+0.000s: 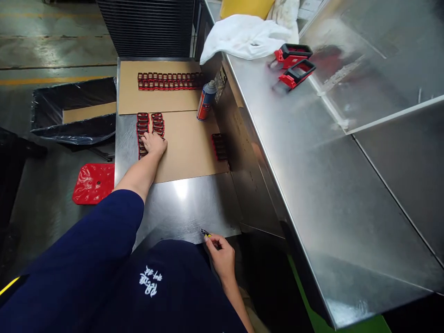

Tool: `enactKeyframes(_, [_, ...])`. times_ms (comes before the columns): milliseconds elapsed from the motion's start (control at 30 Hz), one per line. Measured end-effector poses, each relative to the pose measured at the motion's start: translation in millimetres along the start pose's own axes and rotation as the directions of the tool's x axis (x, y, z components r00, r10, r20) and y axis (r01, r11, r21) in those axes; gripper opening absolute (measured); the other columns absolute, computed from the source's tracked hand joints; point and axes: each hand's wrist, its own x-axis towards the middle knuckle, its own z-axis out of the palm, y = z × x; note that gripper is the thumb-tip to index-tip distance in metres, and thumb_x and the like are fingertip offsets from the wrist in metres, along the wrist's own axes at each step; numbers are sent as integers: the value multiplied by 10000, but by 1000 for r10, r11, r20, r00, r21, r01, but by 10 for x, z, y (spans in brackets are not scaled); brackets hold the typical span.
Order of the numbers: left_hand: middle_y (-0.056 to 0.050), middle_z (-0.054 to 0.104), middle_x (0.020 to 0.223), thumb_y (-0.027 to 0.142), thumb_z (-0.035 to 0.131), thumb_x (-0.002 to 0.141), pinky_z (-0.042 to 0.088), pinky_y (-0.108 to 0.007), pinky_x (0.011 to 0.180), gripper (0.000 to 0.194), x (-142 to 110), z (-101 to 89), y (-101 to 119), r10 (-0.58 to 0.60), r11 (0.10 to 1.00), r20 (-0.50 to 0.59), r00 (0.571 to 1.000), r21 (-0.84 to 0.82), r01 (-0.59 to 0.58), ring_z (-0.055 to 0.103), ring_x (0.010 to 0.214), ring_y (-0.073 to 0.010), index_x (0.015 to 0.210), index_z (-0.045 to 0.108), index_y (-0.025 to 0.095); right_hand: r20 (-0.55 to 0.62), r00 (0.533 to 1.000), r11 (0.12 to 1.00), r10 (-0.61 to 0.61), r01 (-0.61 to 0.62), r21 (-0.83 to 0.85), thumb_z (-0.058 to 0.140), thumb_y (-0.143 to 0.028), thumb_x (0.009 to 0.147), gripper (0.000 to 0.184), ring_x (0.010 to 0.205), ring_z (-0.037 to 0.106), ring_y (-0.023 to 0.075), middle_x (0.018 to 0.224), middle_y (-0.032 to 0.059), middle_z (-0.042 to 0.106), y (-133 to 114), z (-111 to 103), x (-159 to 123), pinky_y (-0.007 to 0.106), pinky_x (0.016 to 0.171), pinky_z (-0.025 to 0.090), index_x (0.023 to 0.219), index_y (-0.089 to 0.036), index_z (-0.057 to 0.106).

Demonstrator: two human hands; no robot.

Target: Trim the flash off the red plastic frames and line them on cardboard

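At two o'clock from the left hand (154, 143), grip unclear, a spray can (206, 102) is standing on cardboard (187, 150) over the worktop (187, 203); right hand (222, 253) is gripping a tool (205, 232).

**Red + blk frames (142, 118), tan cardboard (187, 148), navy shirt (180, 286)**

Frames: blk rims w/ red sides, rows making a repeating red/blk pattern. Cardboard: plain tan-brn. Hand tool (204, 232): blk w/ yellow bit. Spray can (206, 100): blue upper, orange-red lower, wht print, grey top. Shirt: navy, wht Chinese lettering (151, 280) on front, bright yellow stripe (9, 286) at sleeve. Steel table (208, 203): silvery grey, wht glare spot. Cloth (243, 37): wht; item behind it, yellow. Ribbed panel (149, 27): blk, fine parallel lines. Bin liner (74, 132): glossy blk. Stool seat (92, 185): shiny red, dk centre dot. Floor (52, 51): grey-grn w/ yellow-orange line (52, 82).
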Motion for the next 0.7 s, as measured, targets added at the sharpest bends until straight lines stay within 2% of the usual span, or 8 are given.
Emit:
enactKeyframes(100, [-128,503,1458,358,659,942,347,-605,1154,429,117,11,-12,-4,1000,-38,999,-16,4,453,1376,-320,1312,581,156,-13,999,999,33,-32,37,700,-535,878,378,771,673,224,868,84,721,39,12,-5,304,738,551,805,-167,740])
enactKeyframes(200, [-134,463,1481,343,675,926,288,-634,1172,447,165,10,-20,4,1000,-59,998,-12,-5,389,1410,-345,1316,569,152,-4,998,996,56,-55,64,718,-506,879,341,806,676,229,904,80,722,72,37,2,308,762,544,811,-173,744])
enactKeyframes(333, [-262,401,1468,304,660,919,134,-678,1164,480,31,128,184,185,982,13,983,-29,-185,239,1409,-418,1263,524,-3,11,997,994,75,-76,83,737,-489,869,327,786,670,223,877,73,717,117,85,42,301,746,541,798,-170,743])
enactKeyframes(400, [-262,476,1394,265,639,918,196,-593,1152,402,-153,302,434,380,925,129,916,-70,-374,309,1348,-387,1205,568,-8,9,996,993,85,-86,86,739,-498,861,341,777,670,224,878,77,716,136,105,60,297,726,542,785,-165,738])
enactKeyframes(500, [-182,597,1259,277,646,904,325,-425,1070,323,-535,657,915,645,763,284,710,-181,-621,447,1235,-309,1159,652,78,8,995,991,102,-102,85,741,-513,854,357,797,681,232,912,90,720,146,105,62,299,730,551,794,-161,740])
enactKeyframes(567, [-176,605,1255,314,650,904,340,-402,1035,346,-797,881,1210,738,669,321,593,-233,-706,465,1217,-305,1177,664,101,-1,994,990,111,-111,84,742,-522,852,367,812,687,239,927,97,722,139,84,45,304,742,559,799,-159,741])
enactKeyframes(633, [-201,584,1296,299,614,929,328,-424,1040,343,-1001,1048,1422,780,615,330,531,-248,-748,452,1240,-323,1199,660,93,-25,993,990,119,-116,82,740,-537,851,384,805,687,242,920,102,722,129,58,18,307,739,564,795,-156,739])
enactKeyframes(700, [-234,566,1317,248,557,960,315,-464,1061,311,-1112,1153,1544,787,601,335,518,-232,-765,437,1274,-344,1191,659,68,-58,991,990,121,-117,79,736,-558,849,406,781,684,243,897,103,720,123,37,-15,309,722,566,791,-156,736])
